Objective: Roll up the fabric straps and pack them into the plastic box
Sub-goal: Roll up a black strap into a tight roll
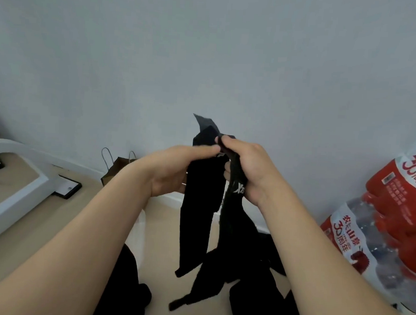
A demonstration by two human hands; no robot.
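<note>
Black strap [196,205] held up mid-frame
Left hand [174,170] and right hand [247,169] pinch its top end — soft, light tails dangle toward 6 o'clock; probably rolls best from this gripped end.

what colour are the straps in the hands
Black straps, with a small white logo near the right hand; head view.

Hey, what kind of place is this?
Probably a room in a home or small office: shrink-wrapped packs of bottled water stacked by the plain wall, a brown paper bag on the wood-look floor.

Paper bag [115,166] left, bottle packs [393,217] right
</note>
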